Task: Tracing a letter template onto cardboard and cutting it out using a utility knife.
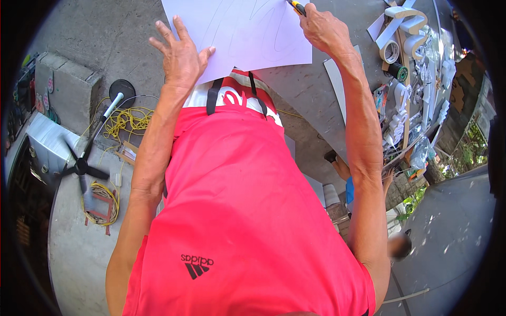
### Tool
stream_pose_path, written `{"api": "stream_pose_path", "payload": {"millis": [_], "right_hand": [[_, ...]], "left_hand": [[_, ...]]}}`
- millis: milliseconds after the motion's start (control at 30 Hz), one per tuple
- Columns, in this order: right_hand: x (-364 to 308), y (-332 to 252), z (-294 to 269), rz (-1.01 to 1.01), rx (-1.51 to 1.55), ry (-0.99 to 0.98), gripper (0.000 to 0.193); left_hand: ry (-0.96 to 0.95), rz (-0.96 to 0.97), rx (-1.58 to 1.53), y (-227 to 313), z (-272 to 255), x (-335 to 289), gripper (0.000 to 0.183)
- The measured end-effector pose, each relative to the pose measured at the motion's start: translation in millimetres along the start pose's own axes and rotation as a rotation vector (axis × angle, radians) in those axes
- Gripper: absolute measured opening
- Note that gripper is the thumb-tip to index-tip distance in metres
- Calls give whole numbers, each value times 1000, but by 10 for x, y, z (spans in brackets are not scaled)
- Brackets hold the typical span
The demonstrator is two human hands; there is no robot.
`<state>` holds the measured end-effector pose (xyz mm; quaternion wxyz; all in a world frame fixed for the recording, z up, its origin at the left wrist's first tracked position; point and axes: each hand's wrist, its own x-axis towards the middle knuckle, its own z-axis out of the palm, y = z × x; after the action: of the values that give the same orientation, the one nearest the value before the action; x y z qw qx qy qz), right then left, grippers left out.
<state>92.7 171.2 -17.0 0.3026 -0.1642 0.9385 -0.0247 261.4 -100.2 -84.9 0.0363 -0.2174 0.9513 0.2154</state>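
A white sheet [258,45] with thin, looping drawn lines lies in front of me at the top of the view, its far part cut off by the picture's edge. My left hand [182,58] rests at the sheet's left side, fingers spread and the thumb pointing inward over it. In my right hand [324,30] is a yellow and black utility knife [299,8], held over the sheet's right part. The knife's tip is close to the upper edge of the view, and I cannot tell whether it touches the sheet.
On the grey table [295,89] at the right lie a tape roll [389,52], a dark spool [398,71] and white curved pieces [412,23]. At the left are a fan [81,166], yellow cable [129,120] and a concrete block [63,87]. Another person [399,246] is beyond my right arm.
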Motion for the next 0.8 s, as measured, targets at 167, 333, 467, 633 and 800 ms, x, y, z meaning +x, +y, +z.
{"api": "stream_pose_path", "payload": {"millis": [167,333,467,633,800], "right_hand": [[-61,91,111,-26,-43,26,26],[-120,4,169,-43,-42,66,26],[-182,-64,211,13,21,70,24],[-196,-87,271,1,28,136,22],[-231,-111,266,40,56,83,22]], "left_hand": [[-116,583,372,733,-251,176,108],[-472,587,253,1093,-114,624,107],[-560,514,302,1190,-208,621,107],[-576,492,324,1227,-145,640,109],[-602,482,332,1245,-114,638,110]]}}
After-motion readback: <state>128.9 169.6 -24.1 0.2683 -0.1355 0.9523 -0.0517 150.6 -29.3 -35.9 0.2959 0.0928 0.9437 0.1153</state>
